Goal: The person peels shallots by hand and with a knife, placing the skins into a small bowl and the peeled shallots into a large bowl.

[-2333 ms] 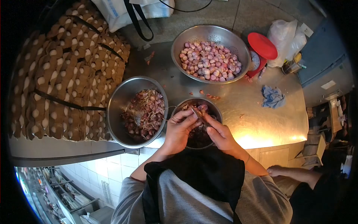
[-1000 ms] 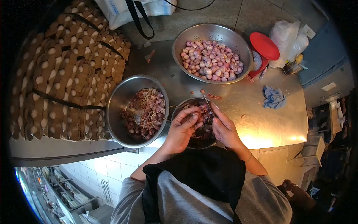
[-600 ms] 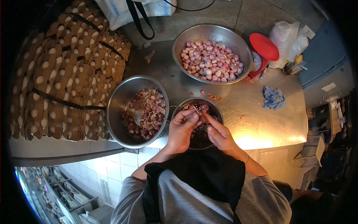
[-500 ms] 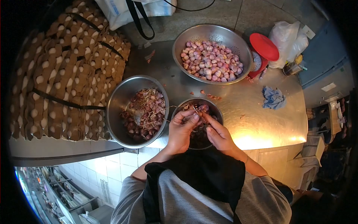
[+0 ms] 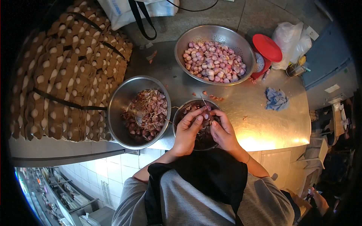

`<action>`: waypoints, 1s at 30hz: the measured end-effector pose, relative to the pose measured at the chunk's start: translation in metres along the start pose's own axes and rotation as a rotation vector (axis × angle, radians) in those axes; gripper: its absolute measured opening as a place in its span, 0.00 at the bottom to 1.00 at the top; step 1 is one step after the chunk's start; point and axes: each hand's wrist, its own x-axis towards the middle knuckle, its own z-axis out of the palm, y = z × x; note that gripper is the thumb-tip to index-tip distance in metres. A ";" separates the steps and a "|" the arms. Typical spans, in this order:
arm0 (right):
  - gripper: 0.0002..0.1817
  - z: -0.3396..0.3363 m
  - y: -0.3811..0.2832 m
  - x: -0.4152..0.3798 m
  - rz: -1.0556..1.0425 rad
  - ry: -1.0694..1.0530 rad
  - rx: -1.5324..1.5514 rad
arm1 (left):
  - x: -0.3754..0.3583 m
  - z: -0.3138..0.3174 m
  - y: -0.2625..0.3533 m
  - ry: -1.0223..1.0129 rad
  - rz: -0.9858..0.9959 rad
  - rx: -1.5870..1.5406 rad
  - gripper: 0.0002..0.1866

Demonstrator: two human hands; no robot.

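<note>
A reddish shallot (image 5: 206, 116) is pinched between my two hands above a steel bowl (image 5: 177, 132) of dark shallot skins. My left hand (image 5: 187, 135) closes its thumb and fingertips on the shallot's left side. My right hand (image 5: 225, 136) is closed at the other side, its fingertips against the shallot. From between the fingers a thin knife blade (image 5: 203, 100) points up and away; the handle is hidden, seemingly in the right hand. Left of my hands, a larger steel bowl (image 5: 116, 124) holds unpeeled shallots (image 5: 145, 132) and a heap of skins and roots (image 5: 152, 103).
Behind the bowls stands a steel colander (image 5: 181, 64) of peeled shallots (image 5: 215, 62). A red scale (image 5: 267, 49), plastic bags (image 5: 288, 41) and a blue cloth (image 5: 277, 98) are at the right. Stacked egg trays (image 5: 68, 83) fill the left. Another person's arm (image 5: 319, 201) shows at lower right.
Both hands have shifted slightly and turned the shallot, so its paler surface shows. The blade now points upward, clear of the fingers. Another person's arm has appeared at lower right.
</note>
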 end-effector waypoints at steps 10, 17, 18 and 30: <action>0.18 -0.010 -0.008 0.002 0.028 0.071 -0.061 | -0.003 0.001 0.011 -0.028 -0.009 0.206 0.18; 0.27 -0.013 -0.005 -0.008 0.084 -0.088 -0.086 | 0.002 -0.005 0.014 -0.060 -0.031 -0.031 0.13; 0.27 -0.010 -0.007 -0.009 0.095 -0.092 -0.076 | 0.003 -0.004 0.015 -0.048 -0.042 -0.067 0.12; 0.26 0.001 -0.010 -0.012 0.044 -0.139 -0.098 | 0.006 -0.008 0.008 -0.025 0.056 -0.069 0.12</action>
